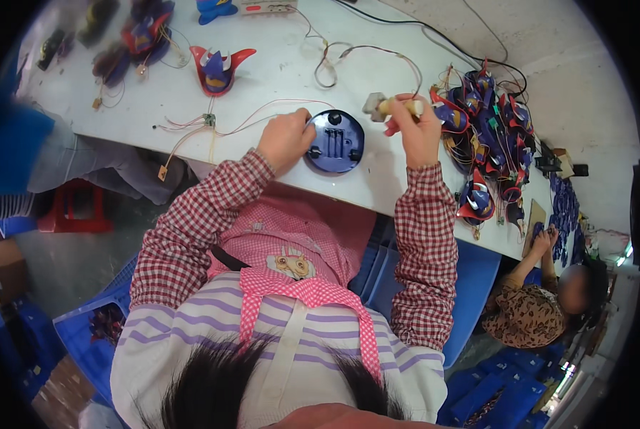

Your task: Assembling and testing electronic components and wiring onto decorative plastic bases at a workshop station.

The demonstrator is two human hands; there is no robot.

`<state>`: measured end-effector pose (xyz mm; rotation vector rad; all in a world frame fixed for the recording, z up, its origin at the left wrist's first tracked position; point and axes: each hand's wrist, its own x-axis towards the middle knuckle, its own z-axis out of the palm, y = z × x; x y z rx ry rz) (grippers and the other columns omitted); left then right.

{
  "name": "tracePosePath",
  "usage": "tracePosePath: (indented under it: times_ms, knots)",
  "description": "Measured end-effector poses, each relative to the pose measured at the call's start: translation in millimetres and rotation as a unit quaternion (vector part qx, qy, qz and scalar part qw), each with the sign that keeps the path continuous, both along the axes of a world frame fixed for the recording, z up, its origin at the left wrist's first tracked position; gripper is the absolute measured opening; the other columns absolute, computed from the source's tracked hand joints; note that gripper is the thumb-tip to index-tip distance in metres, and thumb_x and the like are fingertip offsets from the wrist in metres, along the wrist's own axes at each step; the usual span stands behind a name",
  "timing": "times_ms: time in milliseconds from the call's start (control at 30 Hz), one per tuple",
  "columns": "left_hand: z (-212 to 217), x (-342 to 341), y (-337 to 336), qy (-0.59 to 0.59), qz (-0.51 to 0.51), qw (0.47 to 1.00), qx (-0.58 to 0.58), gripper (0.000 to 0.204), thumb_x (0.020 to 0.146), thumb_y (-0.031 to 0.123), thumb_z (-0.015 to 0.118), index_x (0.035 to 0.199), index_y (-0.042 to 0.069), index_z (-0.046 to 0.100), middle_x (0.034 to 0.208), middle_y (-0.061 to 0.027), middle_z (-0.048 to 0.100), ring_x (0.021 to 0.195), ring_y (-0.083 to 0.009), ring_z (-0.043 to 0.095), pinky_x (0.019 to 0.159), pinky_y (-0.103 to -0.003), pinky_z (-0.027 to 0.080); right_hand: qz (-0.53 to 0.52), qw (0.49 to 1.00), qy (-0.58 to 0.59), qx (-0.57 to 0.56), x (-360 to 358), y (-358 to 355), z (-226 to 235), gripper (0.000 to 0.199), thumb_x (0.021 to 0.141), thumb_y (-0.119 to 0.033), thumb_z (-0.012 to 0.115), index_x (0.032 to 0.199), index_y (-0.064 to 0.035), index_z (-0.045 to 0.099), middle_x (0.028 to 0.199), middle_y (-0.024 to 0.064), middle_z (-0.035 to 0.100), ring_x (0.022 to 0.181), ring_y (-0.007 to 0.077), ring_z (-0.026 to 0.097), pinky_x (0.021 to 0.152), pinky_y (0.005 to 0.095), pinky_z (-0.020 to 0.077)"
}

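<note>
My left hand [286, 141] grips the left rim of a round dark blue plastic base [336, 166], with thumb and fingers closed on it. The base lies at the table's near edge, its slotted compartment facing up. To its right, my right hand [419, 132] is closed around a small cream-coloured piece with a grey block [374, 106] at its end, held above the table. A thin wire [399, 53] runs to that hand. Left of my left hand, a small green circuit board [209, 120] lies with thin wires and a connector [163, 172] hanging over the edge.
A red and purple horned toy piece [216, 75] stands at the far left. More such pieces with wires [488, 114] are heaped at the right. A black cable [406, 23] crosses the back. Another person [526, 314] works at the far right; a red stool [77, 207] stands left.
</note>
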<state>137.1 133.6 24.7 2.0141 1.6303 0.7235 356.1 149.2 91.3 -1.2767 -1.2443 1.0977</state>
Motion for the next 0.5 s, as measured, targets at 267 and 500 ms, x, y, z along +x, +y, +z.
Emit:
tracePosePath:
  times_ms: [267, 500]
  knots:
    - [-5, 0, 3, 0.026, 0.016, 0.997, 0.072, 0.024, 0.086, 0.026, 0.052, 0.088, 0.003, 0.057, 0.072, -0.0148, 0.065, 0.061, -0.0346, 0.061, 0.056, -0.041, 0.047, 0.066, 0.99, -0.055, 0.11, -36, -46, -18, 0.016, 0.084, -0.002, 0.063, 0.098, 0.0007, 0.058, 0.091, 0.0074, 0.059, 0.062, 0.0105, 0.055, 0.052, 0.0208, 0.0492]
    - [-6, 3, 2, 0.032, 0.026, 0.996, 0.083, 0.022, 0.086, 0.026, 0.052, 0.084, 0.004, 0.056, 0.069, -0.0122, 0.064, 0.056, -0.0331, 0.06, 0.052, -0.04, 0.047, 0.031, 0.946, -0.245, 0.209, -47, -53, -37, 0.023, 0.081, 0.0, 0.066, 0.102, -0.0004, 0.058, 0.094, 0.0078, 0.057, 0.067, 0.0142, 0.056, 0.057, 0.0225, 0.0488]
